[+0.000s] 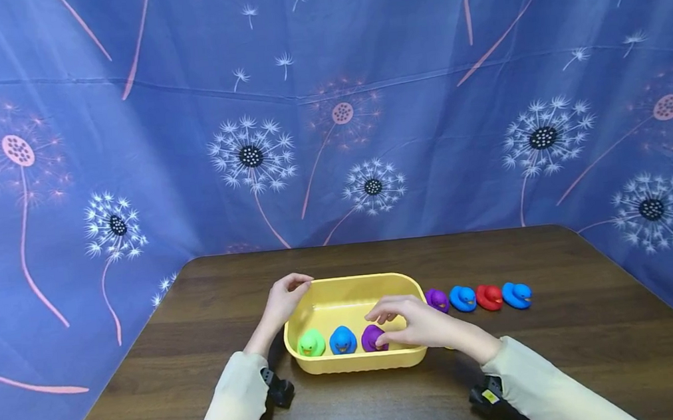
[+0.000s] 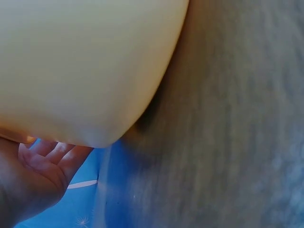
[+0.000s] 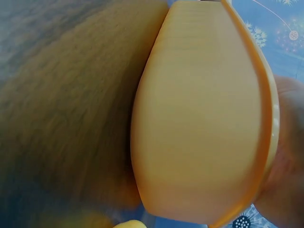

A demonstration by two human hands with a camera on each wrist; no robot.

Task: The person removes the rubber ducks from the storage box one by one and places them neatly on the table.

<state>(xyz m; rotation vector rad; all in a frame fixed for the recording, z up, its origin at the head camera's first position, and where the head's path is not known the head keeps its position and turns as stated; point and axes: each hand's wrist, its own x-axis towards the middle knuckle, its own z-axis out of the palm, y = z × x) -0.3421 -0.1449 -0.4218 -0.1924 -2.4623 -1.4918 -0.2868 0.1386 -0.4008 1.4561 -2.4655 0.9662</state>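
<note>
A yellow plastic basin (image 1: pixel 362 362) sits on the table, with three rubber ducks in a row along its near side: a green duck (image 1: pixel 311 343), a blue duck (image 1: pixel 343 340) and a purple duck (image 1: pixel 373 337). My left hand (image 1: pixel 284 302) holds the basin's rim at the back left corner; the left wrist view shows its fingers (image 2: pixel 71 164) at the rim. Over the purple duck is my right hand (image 1: pixel 409 318), thumb right at the duck and fingers spread apart above it. In the right wrist view the basin wall (image 3: pixel 199 109) hides most of that hand.
Right of the basin, a row of ducks stands on the wooden table (image 1: pixel 565 350): purple (image 1: pixel 437 300), blue (image 1: pixel 463 299), red (image 1: pixel 490 297) and another blue (image 1: pixel 517 295). Something yellow (image 3: pixel 130 224) shows beneath the right forearm. A blue dandelion-print cloth (image 1: pixel 315 105) hangs behind.
</note>
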